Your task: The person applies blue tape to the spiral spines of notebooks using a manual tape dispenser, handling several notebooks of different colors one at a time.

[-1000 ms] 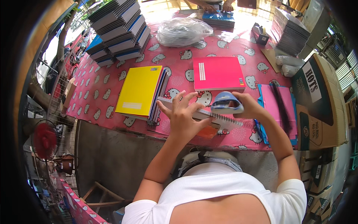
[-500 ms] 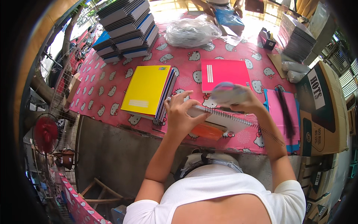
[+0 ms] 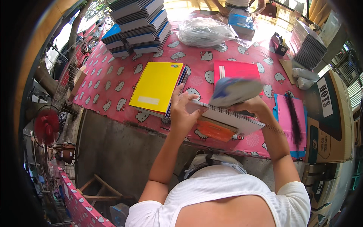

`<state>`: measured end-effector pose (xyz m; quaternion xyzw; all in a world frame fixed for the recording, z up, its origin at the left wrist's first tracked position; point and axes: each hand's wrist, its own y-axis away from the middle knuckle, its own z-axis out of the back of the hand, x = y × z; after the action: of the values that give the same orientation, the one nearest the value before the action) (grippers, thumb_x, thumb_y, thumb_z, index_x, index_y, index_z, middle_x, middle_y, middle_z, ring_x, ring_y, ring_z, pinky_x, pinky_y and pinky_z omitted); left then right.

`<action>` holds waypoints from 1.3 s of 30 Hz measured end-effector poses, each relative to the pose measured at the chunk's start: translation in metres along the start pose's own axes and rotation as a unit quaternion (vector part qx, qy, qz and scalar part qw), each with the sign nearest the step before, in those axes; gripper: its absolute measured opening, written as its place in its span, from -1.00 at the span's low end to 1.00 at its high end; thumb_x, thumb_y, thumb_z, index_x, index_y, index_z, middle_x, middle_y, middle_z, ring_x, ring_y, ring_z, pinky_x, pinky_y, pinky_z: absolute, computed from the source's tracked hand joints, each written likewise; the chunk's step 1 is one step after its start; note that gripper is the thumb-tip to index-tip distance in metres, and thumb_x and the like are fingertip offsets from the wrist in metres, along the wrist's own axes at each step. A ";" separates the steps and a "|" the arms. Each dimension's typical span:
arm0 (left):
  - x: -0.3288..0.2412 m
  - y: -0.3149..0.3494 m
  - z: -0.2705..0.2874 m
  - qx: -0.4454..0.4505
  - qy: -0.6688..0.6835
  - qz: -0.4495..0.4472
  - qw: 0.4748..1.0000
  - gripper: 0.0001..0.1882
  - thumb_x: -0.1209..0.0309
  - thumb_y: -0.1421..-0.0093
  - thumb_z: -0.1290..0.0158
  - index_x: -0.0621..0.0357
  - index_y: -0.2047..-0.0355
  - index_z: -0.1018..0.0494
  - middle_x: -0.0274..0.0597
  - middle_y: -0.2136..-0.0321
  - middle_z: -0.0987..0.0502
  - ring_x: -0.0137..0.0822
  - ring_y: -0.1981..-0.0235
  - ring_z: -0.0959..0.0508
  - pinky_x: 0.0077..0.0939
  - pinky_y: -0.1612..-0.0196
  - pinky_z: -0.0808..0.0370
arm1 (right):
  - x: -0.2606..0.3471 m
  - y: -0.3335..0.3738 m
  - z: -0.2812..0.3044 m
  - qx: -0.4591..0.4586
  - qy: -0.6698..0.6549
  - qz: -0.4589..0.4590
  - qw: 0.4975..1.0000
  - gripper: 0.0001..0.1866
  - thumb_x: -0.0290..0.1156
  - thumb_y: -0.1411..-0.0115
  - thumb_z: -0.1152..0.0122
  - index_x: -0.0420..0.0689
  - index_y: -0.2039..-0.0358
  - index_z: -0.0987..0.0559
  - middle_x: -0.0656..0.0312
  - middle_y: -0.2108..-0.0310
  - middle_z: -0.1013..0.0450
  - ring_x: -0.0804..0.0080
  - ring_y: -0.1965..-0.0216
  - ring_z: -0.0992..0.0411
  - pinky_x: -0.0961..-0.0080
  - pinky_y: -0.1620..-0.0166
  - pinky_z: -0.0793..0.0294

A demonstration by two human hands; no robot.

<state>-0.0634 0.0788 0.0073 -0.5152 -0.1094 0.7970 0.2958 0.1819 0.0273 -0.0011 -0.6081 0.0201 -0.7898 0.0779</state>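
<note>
Near the table's front edge, a white-paged notebook (image 3: 242, 123) is held tilted with its punched edge up. A wire-thin spiral coil (image 3: 232, 112) runs along that edge, its loose end trailing past the notebook toward my right forearm. My left hand (image 3: 183, 109) grips the notebook's left end, thumb in front and fingers behind. In my right hand (image 3: 252, 106) is a flat, rounded blue-and-white thing (image 3: 235, 91), smeared by motion, just above the coil; its kind is unclear. An orange block-like piece (image 3: 216, 131) sits below the notebook.
A yellow notebook stack (image 3: 155, 85) lies left, a red notebook (image 3: 227, 69) ahead. Black coils (image 3: 293, 121) rest on pink sheets (image 3: 281, 113) beside a cardboard box (image 3: 329, 117). Notebook piles (image 3: 141, 26) and plastic wrap (image 3: 206, 32) stand farther back; another person handles a blue pack (image 3: 241, 23).
The notebook and coil appear slightly lower and to the right, partly with the whole view. The blurred blue-and-white thing has swung and shows broader. Across the table, the blue pack has turned.
</note>
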 end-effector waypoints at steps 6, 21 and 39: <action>0.025 0.004 0.000 -0.013 0.238 0.122 0.963 -0.52 0.53 0.04 -0.31 0.26 0.09 -0.41 -0.12 0.08 -0.44 -0.35 0.07 -0.48 -0.47 0.03 -0.46 | 0.017 -0.011 -0.015 0.001 -0.262 0.037 0.964 -0.32 -0.60 0.31 -0.41 -0.12 0.03 -0.49 0.16 0.25 -0.55 0.37 0.22 -0.52 0.40 0.25 -0.52; 0.035 -0.001 0.018 0.021 0.259 0.221 0.940 -0.63 0.63 -0.09 -0.16 0.28 0.04 -0.48 -0.25 0.23 -0.58 -0.52 0.26 -0.54 -0.67 0.16 -0.47 | 0.002 -0.037 -0.028 0.006 0.145 -0.006 0.989 -0.47 -0.44 0.29 -0.33 -0.18 0.18 -0.47 0.06 0.33 -0.51 0.12 0.27 -0.50 0.28 0.20 -0.48; 0.056 -0.032 -0.006 0.124 0.477 0.201 0.847 -0.81 0.47 -0.09 -0.24 0.23 0.29 -0.51 -0.17 0.29 -0.59 -0.57 0.32 -0.52 -0.67 0.19 -0.45 | -0.099 0.257 -0.004 -0.299 0.514 -0.315 0.739 -0.32 -0.11 -0.05 -0.25 -0.16 -0.12 -0.29 -0.03 -0.14 -0.22 0.00 -0.21 -0.12 -0.04 -0.16 -0.16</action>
<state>-0.0636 0.1362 -0.0227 -0.8013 0.2507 0.5024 0.2066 0.2276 -0.2122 -0.1297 -0.0734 0.0995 -0.9151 -0.3838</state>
